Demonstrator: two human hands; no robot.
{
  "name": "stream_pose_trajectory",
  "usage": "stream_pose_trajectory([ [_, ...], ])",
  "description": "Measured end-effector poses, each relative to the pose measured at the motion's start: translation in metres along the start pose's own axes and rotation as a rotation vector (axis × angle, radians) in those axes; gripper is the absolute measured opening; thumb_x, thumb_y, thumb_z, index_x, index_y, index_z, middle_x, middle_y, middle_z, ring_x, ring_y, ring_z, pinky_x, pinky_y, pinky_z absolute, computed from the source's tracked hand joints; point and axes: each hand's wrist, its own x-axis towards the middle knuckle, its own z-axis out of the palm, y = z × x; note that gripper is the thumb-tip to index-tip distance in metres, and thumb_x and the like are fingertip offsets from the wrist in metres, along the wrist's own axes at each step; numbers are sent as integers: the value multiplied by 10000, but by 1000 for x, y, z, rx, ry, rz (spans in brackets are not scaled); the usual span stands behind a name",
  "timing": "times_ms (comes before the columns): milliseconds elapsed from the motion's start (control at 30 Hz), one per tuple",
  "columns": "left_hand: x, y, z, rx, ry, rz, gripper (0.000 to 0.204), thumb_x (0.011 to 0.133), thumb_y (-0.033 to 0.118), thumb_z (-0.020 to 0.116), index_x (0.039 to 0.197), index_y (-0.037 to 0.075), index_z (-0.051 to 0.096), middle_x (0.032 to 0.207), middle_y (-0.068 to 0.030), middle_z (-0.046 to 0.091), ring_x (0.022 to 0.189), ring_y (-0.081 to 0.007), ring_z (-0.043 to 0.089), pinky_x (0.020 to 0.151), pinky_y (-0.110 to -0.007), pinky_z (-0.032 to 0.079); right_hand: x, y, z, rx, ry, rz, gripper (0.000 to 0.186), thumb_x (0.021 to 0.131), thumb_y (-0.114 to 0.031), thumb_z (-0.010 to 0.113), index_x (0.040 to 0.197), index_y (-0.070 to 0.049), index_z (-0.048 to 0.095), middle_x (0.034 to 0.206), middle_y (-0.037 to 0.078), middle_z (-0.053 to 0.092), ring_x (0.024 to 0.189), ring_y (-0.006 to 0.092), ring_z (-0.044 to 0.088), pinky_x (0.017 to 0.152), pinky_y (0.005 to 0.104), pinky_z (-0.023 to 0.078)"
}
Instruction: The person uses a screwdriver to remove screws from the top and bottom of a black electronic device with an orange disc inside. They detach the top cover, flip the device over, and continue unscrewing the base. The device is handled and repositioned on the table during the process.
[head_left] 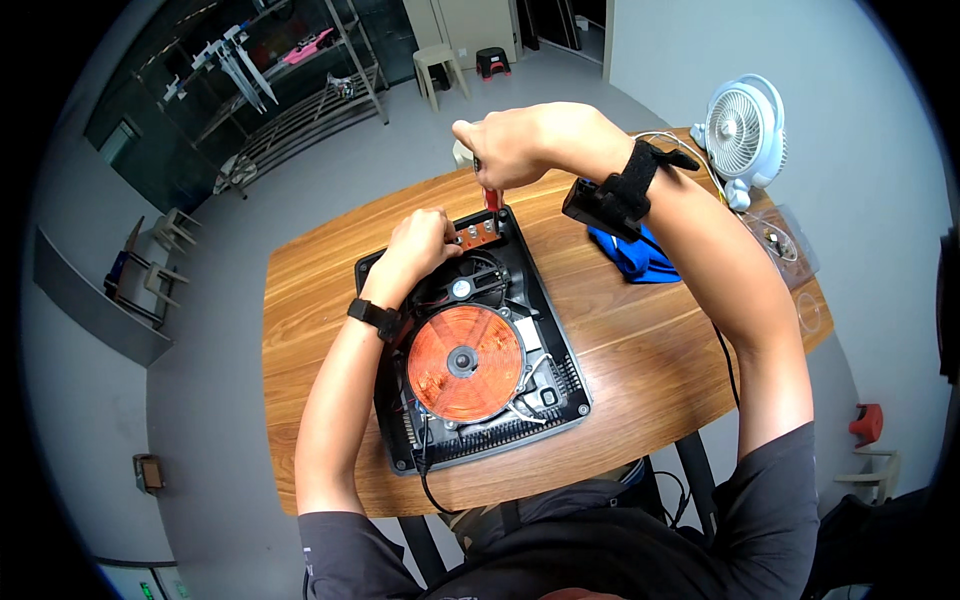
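An opened induction cooker [550, 300] lies on the table with its black casing exposed. Inside it sit a round copper coil [440, 375], a black fan [462, 290] and, along the far edge, a narrow reddish-brown circuit board [474, 236]. My left hand [424, 240] has its fingers curled onto the board's left end, seeming to grip it. Above the board's right end, my right hand [503, 152] is wrapped round a screwdriver [491, 199] with a red and black handle, held upright. The screwdriver's tip is hard to make out. Black straps circle both my wrists.
A blue cloth [635, 258] lies right of the cooker. Farther right are a light blue fan [742, 130], a cable and a clear plastic tray [785, 245] with small parts. The cooker's black cord [428, 485] hangs over the near table edge [560, 478].
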Motion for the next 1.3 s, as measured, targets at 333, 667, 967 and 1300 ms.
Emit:
stream_pose_trajectory([
  [333, 1, 1, -2, -3, -10, -13, 233, 754, 191, 872, 907, 35, 791, 1011, -139, 746, 977, -345, 708, 867, -439, 565, 11, 5, 6, -137, 71, 15, 567, 1011, -512, 597, 1145, 34, 670, 999, 239, 753, 1016, 410, 718, 900, 482, 576],
  [667, -2, -7, 1, -5, -19, -13, 217, 764, 179, 860, 915, 38, 797, 1021, -138, 749, 966, -353, 708, 869, -435, 563, 5, -4, 4, 114, 11, -73, 329, 1003, -263, 640, 1109, 35, 550, 943, 227, 730, 878, 384, 725, 683, 442, 592],
  [967, 1, -1, 0, 8, -2, -6, 218, 754, 182, 867, 903, 38, 798, 1014, -136, 750, 946, -354, 709, 856, -439, 565, 8, -1, 11, 56, 81, -52, 327, 1002, -209, 615, 1171, 55, 521, 953, 234, 736, 778, 368, 749, 663, 446, 599],
  [1300, 1, 0, 1, 7, -10, 3, 232, 754, 185, 873, 910, 36, 790, 1014, -144, 741, 959, -358, 705, 856, -438, 560, 7, -7, -1, 111, -99, 75, 359, 1042, -318, 586, 1041, 13, 726, 890, 161, 776, 772, 266, 773, 690, 391, 616],
])
